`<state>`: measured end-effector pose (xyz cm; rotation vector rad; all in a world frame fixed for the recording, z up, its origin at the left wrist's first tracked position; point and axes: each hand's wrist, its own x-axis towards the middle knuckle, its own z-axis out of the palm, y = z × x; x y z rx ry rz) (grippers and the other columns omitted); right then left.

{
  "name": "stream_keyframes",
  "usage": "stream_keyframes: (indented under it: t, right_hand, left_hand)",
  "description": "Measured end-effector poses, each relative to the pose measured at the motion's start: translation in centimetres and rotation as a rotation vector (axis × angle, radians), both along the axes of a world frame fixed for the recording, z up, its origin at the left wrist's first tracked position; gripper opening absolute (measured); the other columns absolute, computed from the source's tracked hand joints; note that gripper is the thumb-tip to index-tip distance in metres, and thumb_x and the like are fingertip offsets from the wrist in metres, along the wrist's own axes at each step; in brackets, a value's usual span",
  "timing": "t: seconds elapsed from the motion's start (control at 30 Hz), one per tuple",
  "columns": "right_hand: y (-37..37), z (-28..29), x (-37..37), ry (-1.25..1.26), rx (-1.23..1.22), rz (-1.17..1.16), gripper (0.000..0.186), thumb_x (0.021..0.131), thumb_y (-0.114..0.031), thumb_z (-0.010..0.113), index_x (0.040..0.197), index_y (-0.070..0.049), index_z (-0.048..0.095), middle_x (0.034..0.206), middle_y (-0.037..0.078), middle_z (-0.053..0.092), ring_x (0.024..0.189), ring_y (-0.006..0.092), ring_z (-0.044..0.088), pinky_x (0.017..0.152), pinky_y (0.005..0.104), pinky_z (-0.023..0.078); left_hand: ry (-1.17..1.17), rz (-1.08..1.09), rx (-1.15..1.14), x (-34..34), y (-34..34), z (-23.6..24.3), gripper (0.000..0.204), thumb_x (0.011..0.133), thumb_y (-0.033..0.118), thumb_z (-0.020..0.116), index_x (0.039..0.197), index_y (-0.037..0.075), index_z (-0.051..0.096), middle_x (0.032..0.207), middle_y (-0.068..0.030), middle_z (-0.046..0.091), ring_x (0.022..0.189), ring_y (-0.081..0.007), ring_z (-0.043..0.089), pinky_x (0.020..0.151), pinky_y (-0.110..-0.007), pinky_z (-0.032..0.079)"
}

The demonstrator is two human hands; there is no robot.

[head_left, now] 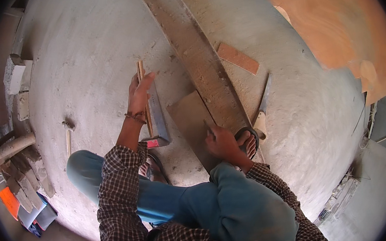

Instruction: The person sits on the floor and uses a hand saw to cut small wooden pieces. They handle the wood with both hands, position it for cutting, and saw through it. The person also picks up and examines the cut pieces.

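Note:
My left hand point(139, 95) is closed around a narrow wooden strip point(140, 69), which looks layered along its edge. Just right of that strip lies a try square point(157, 117) with a grey metal blade and a red label on its stock. My right hand point(225, 143) is closed on a short, dark, pencil-like stick point(207, 127), its kind too small to make out. Below it, a flat brown rectangular board point(187, 121) rests against a long plank point(195, 46). That hand is beside my right knee, above my sandalled foot point(247, 143).
A handsaw point(261, 118) with a pale handle and a reddish-brown offcut point(238, 59) lie right of the plank. A hammer point(68, 132) is at left, near stacked wood blocks point(24, 178). One large orange-brown sheet point(332, 23) covers the far right floor.

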<state>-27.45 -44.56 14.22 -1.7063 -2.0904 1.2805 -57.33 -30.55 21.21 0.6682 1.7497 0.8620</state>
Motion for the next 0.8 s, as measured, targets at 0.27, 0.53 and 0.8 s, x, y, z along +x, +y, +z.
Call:
stream_keyframes:
  t: [0.27,0.53,0.8]
  right_hand:
    - [3.7,9.6,10.3,-0.319,0.200,-0.559,0.019,0.101,-0.018,0.060,0.102,0.001,0.060,0.086,0.024,0.066,0.077,0.0449,0.063,0.068,0.0526,0.049]
    - [-11.0,12.0,9.9,-0.616,-0.045,-0.448,0.064,0.078,-0.043,0.089,0.113,0.002,0.060,0.105,0.025,0.068,0.099,0.0442,0.068,0.083,0.0511,0.054]
    - [-18.9,15.6,12.3,-0.413,-0.188,-0.325,0.041,0.088,-0.021,0.084,0.104,0.003,0.054,0.104,0.016,0.065,0.099,0.0266,0.066,0.092,0.0399,0.055]
  left_hand:
    - [0.055,-0.143,0.039,-4.8,-3.1,5.7,0.077,0.086,0.055,0.079,0.134,-0.001,0.059,0.118,-0.0126,0.065,0.107,-0.0204,0.060,0.094,-0.038,0.050]
    - [0.218,-0.323,-0.256,-15.4,-12.8,9.0,0.097,0.079,0.063,0.075,0.134,-0.014,0.056,0.129,-0.0298,0.066,0.117,-0.0378,0.067,0.099,-0.043,0.053]
    - [0.256,-0.866,-0.550,-16.1,-23.5,14.8,0.109,0.071,0.068,0.077,0.143,-0.009,0.051,0.146,-0.0332,0.053,0.133,-0.0424,0.054,0.108,-0.051,0.048]
